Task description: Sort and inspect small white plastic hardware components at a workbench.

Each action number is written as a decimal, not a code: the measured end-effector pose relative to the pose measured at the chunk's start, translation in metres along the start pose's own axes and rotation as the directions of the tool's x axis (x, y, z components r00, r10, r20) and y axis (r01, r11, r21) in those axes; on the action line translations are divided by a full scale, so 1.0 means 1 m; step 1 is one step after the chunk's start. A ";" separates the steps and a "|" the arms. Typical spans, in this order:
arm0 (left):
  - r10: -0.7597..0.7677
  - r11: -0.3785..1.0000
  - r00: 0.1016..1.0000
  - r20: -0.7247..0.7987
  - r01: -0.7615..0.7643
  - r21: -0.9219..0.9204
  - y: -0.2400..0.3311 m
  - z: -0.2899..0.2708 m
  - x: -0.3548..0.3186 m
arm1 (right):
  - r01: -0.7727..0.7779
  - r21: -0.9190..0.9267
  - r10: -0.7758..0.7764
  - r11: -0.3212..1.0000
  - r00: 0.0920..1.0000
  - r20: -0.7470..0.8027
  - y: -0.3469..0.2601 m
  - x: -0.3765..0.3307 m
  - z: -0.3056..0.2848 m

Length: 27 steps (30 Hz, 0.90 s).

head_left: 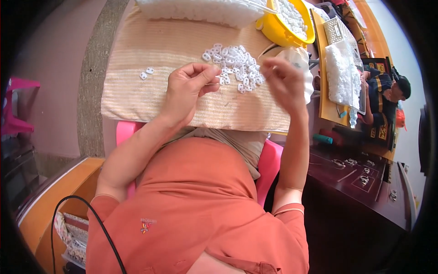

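Note:
My left hand (189, 86) is closed in a pinch, thumb against forefinger, at the left edge of a pile of small white plastic pieces (235, 59). What the fingertips hold is too small to make out. Over the right side of the pile, my right hand (286, 84) is raised and blurred by motion. Its fingers look curled together, and anything in them is hidden. The pieces are oval with holes through them. Apart from the pile, to the left, lie a few loose white pieces (146, 73) on the striped cloth (137, 98) covering the table.
A clear bin of white material (200, 11) stands at the far edge, beside a yellow basin (278, 28) of white pieces. A whitish plastic bag (296, 57) lies right of my right hand. Farther right are a filled clear container (342, 77) and another person (388, 89).

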State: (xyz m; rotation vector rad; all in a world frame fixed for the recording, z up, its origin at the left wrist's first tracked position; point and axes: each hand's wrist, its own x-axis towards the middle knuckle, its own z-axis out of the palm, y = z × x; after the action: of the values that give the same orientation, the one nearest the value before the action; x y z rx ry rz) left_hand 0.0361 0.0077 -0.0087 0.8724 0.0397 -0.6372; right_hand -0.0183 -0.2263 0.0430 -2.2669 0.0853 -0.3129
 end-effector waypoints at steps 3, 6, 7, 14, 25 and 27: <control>0.009 1.000 1.000 -0.012 -0.009 -0.008 0.000 -0.002 0.000 | -0.018 -0.056 0.029 0.998 0.977 0.213 -0.010 -0.023 0.022; 0.015 1.000 1.000 -0.010 -0.015 0.002 0.001 -0.002 -0.001 | -0.005 -0.176 0.053 0.984 0.960 0.274 -0.014 -0.036 0.030; 0.011 1.000 1.000 -0.012 -0.011 -0.004 0.001 -0.002 -0.002 | -0.003 -0.175 0.052 0.985 0.960 0.273 -0.015 -0.039 0.032; 0.005 1.000 1.000 -0.004 -0.005 0.010 -0.001 -0.002 -0.002 | 0.164 -0.311 -0.087 0.936 0.965 0.249 -0.016 -0.048 0.048; 0.209 0.898 0.977 0.034 -0.205 0.389 0.006 -0.003 0.002 | 0.165 -0.307 -0.109 0.937 0.975 0.191 -0.020 -0.056 0.047; 0.257 0.786 0.961 0.099 -0.267 0.558 0.006 -0.005 0.003 | 0.149 -0.269 -0.116 0.952 0.984 0.134 -0.018 -0.059 0.047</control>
State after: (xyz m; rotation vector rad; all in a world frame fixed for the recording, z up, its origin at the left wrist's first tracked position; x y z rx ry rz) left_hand 0.0426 0.0127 -0.0084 1.4237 -0.3025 -0.3901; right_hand -0.0642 -0.1696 0.0153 -2.5722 -0.0908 -0.2497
